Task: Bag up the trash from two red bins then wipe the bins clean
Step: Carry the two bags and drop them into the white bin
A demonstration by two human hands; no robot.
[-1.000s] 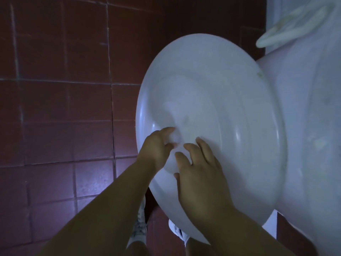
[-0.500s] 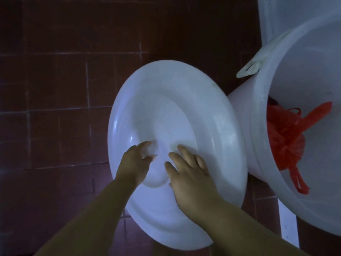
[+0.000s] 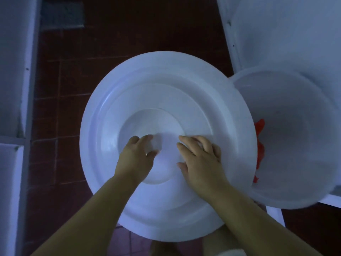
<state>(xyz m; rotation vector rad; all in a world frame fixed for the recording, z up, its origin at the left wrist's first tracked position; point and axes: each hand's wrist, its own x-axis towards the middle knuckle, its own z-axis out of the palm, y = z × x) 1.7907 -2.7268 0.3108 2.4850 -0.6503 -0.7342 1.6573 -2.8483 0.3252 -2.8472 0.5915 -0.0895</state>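
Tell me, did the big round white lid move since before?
Yes. The big round white plastic lid has swung right: its edge now covers the white plastic bucket's left rim, which showed clear before.

Both hands meet at the middle of a big white lid [image 3: 166, 100] above the dark red tiled floor [image 3: 129, 34]. The left hand [image 3: 135, 159] seems to pinch its central knob, though the light is dim. The right hand [image 3: 201, 161] rests beside it, fingers loosely spread. At right, a white bucket [image 3: 295, 126] holds a red bag [image 3: 259, 126].
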